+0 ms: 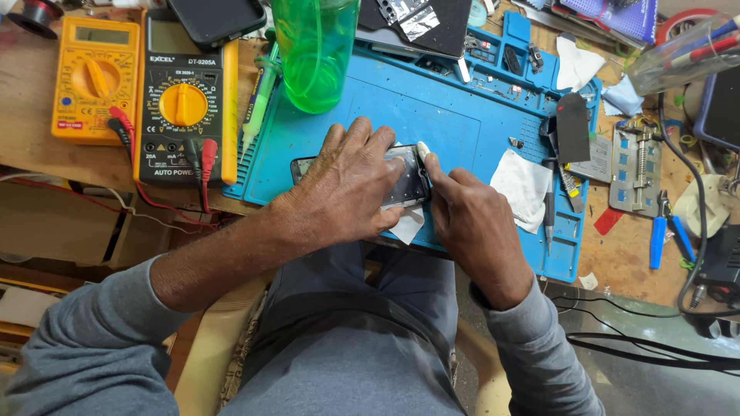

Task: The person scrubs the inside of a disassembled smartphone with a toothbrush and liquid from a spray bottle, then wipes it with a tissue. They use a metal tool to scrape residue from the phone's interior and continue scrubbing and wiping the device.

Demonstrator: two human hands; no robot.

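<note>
A dark phone [408, 181] lies flat near the front edge of a blue repair mat [432, 115]. My left hand [351, 185] lies spread over the phone and presses it down, hiding most of it. My right hand [470, 223] is at the phone's right end, thumb tip pushing a small white wad [423, 148] against the phone's top corner. A bit of white paper [407, 225] sticks out under the phone.
Two multimeters, yellow [94, 81] and black-yellow [185, 100], stand at left with red and black leads. A green plastic bottle [314, 50] stands behind the mat. A white cloth [523, 187], tweezers, a black spudger, a metal fixture [636, 166] and blue-handled pliers lie to the right.
</note>
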